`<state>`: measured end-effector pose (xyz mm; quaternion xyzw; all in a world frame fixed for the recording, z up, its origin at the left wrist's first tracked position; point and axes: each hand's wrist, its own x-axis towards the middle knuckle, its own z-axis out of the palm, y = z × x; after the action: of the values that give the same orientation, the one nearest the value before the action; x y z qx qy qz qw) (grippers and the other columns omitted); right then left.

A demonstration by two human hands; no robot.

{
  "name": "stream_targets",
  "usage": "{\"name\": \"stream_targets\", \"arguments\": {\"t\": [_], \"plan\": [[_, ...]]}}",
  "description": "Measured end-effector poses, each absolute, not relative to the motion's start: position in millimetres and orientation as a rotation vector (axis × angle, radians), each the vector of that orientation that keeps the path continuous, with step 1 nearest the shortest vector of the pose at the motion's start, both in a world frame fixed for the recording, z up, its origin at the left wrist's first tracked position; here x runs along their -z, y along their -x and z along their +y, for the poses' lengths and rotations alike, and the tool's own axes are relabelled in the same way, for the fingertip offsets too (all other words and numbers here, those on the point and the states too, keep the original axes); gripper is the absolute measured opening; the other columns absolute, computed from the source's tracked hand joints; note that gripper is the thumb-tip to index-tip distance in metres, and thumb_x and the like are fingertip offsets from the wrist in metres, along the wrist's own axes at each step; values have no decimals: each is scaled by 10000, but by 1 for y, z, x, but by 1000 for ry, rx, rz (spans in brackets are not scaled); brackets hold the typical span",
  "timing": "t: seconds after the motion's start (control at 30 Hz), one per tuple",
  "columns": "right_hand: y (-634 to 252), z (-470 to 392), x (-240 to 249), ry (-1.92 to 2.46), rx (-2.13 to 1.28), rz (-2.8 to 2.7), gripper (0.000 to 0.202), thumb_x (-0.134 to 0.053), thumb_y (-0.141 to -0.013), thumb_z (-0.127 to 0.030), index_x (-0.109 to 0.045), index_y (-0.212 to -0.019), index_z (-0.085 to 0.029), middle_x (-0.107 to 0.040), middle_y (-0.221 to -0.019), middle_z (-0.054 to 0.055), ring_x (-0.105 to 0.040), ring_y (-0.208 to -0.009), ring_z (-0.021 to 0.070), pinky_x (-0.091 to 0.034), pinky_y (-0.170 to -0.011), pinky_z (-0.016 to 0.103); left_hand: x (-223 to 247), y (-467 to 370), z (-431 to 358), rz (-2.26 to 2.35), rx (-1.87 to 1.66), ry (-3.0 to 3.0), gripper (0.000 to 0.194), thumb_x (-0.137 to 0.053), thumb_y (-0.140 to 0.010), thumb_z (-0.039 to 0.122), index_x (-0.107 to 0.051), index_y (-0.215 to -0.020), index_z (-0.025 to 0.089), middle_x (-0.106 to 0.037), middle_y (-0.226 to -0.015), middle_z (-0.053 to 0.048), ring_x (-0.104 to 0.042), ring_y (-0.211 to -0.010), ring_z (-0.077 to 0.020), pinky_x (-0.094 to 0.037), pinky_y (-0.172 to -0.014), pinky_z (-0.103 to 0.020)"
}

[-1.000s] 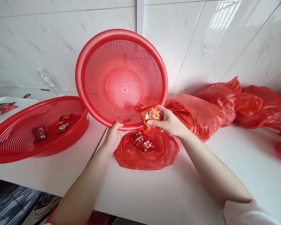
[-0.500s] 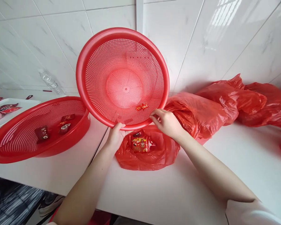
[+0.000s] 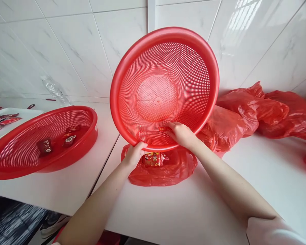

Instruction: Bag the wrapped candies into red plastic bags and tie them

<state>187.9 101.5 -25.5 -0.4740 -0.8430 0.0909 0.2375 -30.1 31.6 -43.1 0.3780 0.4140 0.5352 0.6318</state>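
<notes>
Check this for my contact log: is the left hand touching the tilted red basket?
Touching. The head view shows the left hand gripping the tilted red basket at its lower rim.

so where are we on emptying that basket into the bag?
Nearly empty. Done: packets already lie in the open red bag. In hand: left hand grips the rim of the tilted basket; right hand is on one small wrapper inside. Left: that wrapper only; the flat basket holds three packets.
</notes>
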Motion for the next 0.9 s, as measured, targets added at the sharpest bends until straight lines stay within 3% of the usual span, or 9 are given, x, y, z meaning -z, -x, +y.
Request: {"name": "stream_targets", "arguments": {"t": [0.07,0.17,0.33,0.5,0.73,0.8,0.9], "plan": [[-188,103,24,1182,-527,-2124,244,-621,-886,-293,-685,-1081,-160,-721,-1001,112,-680,-914,227,-508,-882,380,40,30,33,899,-1223,-863,89,-592,-741,187,-621,-658,170,-681,-736,-51,-643,-1069,-318,-482,-993,-509],[-186,100,18,979,-1076,-1731,355,-773,-748,-356,-693,-1035,-163,-734,-978,81,-696,-911,197,-532,-900,363,33,31,35,876,-1255,-837,117,-591,-722,166,-678,-797,148,-725,-896,-84,-623,-1126,-336,-471,-1012,-520],[-186,89,1,705,-1740,-1271,380,-807,-719,-262,-645,-1052,-176,-733,-1062,67,-709,-986,158,-572,-863,247,27,34,38,817,-1326,-829,288,-585,-710,138,-676,-982,125,-711,-1079,-112,-584,-1194,-343,-444,-1036,-570],[-183,86,-2,733,-1863,-1088,336,-769,-784,-293,-569,-1034,-187,-746,-1038,84,-747,-839,165,-623,-723,252,29,38,42,815,-1324,-827,219,-566,-733,141,-664,-926,115,-702,-1117,-131,-575,-1205,-348,-445,-1033,-568],[-178,86,4,648,-1802,-1261,303,-811,-729,-275,-713,-986,-147,-747,-1075,82,-722,-965,177,-533,-997,336,31,38,44,803,-1320,-833,265,-567,-728,138,-672,-971,123,-701,-1139,-123,-578,-1205,-341,-448,-1035,-562],[-178,85,5,635,-1804,-1288,311,-815,-725,-264,-722,-1001,-155,-753,-1056,76,-724,-950,174,-531,-996,338,32,38,44,809,-1318,-831,267,-571,-725,138,-676,-969,121,-704,-1132,-124,-583,-1201,-341,-450,-1035,-558],[-177,83,5,678,-1849,-1285,323,-792,-757,-285,-709,-1043,-161,-732,-1118,94,-721,-956,180,-592,-873,312,32,38,43,809,-1316,-838,289,-571,-721,134,-677,-989,121,-705,-1134,-125,-587,-1195,-342,-453,-1030,-558]]}}
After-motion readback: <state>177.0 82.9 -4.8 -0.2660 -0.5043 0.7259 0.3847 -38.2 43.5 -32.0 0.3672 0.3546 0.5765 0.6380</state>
